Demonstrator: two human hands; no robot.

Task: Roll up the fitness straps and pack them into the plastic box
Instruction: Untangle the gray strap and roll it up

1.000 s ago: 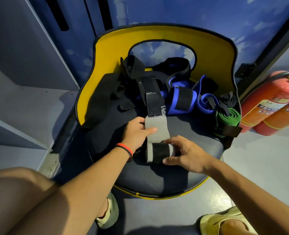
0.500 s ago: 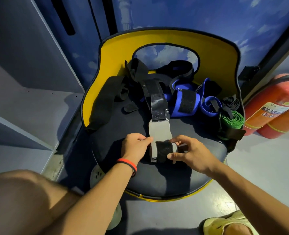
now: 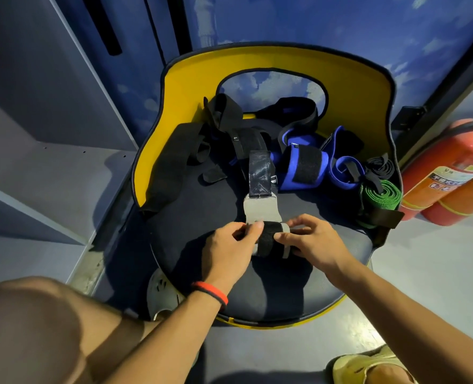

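Half-rolled grey strap [image 3: 270, 239] was pinched by left hand [image 3: 231, 246] and right hand [image 3: 310, 239], fingers curled on its ends. One green strap [image 3: 381, 195] looked rolled; blue straps [image 3: 302, 169] lay loose, no box seen.

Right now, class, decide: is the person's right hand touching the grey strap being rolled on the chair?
Touching. The head view shows the fingers of the right hand pressed against the rolled end of the grey strap, with no gap between them.
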